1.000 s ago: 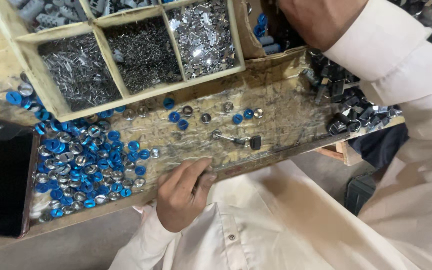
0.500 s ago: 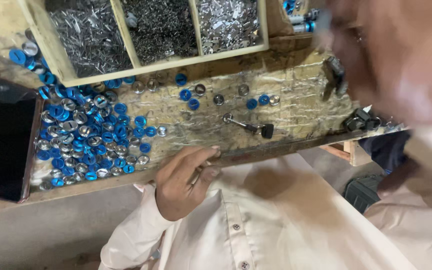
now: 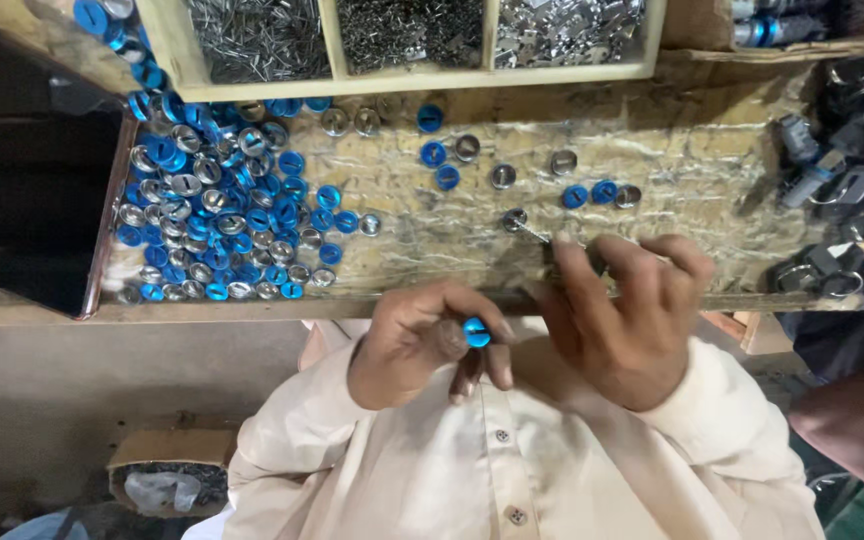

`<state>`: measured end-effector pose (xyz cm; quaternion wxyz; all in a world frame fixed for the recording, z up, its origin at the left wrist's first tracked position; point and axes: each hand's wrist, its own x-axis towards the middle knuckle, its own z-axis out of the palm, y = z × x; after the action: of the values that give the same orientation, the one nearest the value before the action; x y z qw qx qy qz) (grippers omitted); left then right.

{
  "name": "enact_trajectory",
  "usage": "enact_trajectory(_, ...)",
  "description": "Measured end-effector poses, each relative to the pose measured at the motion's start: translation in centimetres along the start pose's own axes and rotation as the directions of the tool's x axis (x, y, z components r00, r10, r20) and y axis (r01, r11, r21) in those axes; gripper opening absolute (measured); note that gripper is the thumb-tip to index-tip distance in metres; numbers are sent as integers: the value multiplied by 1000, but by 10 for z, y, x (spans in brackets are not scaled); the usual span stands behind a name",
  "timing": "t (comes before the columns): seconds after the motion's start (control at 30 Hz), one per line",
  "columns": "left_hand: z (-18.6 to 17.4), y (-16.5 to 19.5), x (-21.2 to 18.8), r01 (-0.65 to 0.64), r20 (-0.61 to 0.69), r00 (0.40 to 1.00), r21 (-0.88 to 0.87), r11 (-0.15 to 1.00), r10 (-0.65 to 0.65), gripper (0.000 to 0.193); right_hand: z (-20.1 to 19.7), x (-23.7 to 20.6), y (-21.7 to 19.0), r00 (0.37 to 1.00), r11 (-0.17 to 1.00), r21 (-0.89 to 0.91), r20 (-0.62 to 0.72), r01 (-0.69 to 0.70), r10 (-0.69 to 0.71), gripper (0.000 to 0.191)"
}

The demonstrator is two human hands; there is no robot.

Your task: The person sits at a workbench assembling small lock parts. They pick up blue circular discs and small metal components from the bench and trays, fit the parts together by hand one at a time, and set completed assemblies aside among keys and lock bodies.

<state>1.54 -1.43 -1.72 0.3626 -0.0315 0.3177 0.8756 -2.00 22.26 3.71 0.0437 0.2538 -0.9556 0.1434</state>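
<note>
Hands now together at bench edge: left hand (image 3: 422,345) pinches blue cap (image 3: 476,332); right hand (image 3: 620,318), fingers curled, has come down onto metal tool (image 3: 524,226) — assembly prob. starting.

2 hands are showing: left hand (image 3: 422,345), right hand (image 3: 622,320). 1 blue cap (image 3: 476,332) is sitting in the left fingers. 1 thin metal tool (image 3: 524,226) is lying at the right fingertips. Approx 10 loose caps and rings (image 3: 512,175) are lying scattered mid-bench; the big pile of blue caps and silver rings (image 3: 217,215) is running too dense to count. 3 wooden tray compartments (image 3: 407,40) are showing, each w/ small metal parts. 1 dark box (image 3: 42,170) is sitting at the side. 1 heap of black parts (image 3: 852,180), no. unclear.
</note>
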Motion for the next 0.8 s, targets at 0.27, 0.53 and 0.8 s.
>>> enact_trajectory(0.27,-16,-9,-6,-78,-10,997,204,976,82,46,26,-36,23,990,959,247,8,-136,138,28)
enact_trajectory(0.53,-10,0,0,-2,-37,999,49,999,4,36,-2,-19,32,996,752,654,21,-81,89,35)
enact_trajectory(0.8,-9,1,-4,-245,-16,936,687,684,351,25,17,-18,21,998,612,791,30,15,-63,42)
